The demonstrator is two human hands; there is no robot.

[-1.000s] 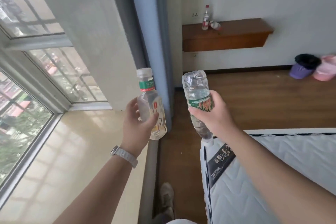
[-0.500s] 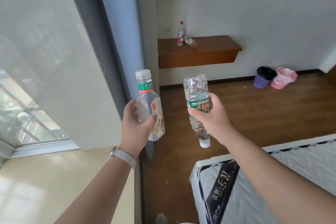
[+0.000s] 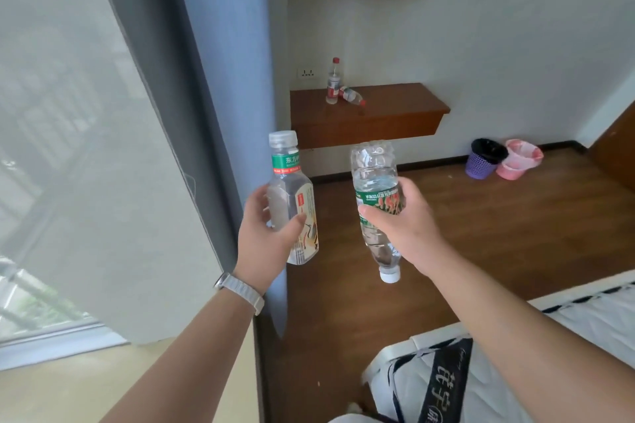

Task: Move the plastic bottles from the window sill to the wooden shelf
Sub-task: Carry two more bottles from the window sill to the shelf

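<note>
A mattress [image 3: 515,371] lies well short of the wooden shelf [image 3: 395,110], off to its right, and the window sill [image 3: 68,388] lies well short of the shelf on its left. In front of the shelf and apart from it, the left hand [image 3: 264,244] grips a square-shouldered bottle [image 3: 292,189] upright, fingers curled round its body. The right hand [image 3: 409,227] clamps a green-labelled bottle [image 3: 374,175] (cap pointing down). At the shelf's left end a red-capped bottle [image 3: 333,82] stands upright, with a fallen bottle [image 3: 351,96] just beside it.
</note>
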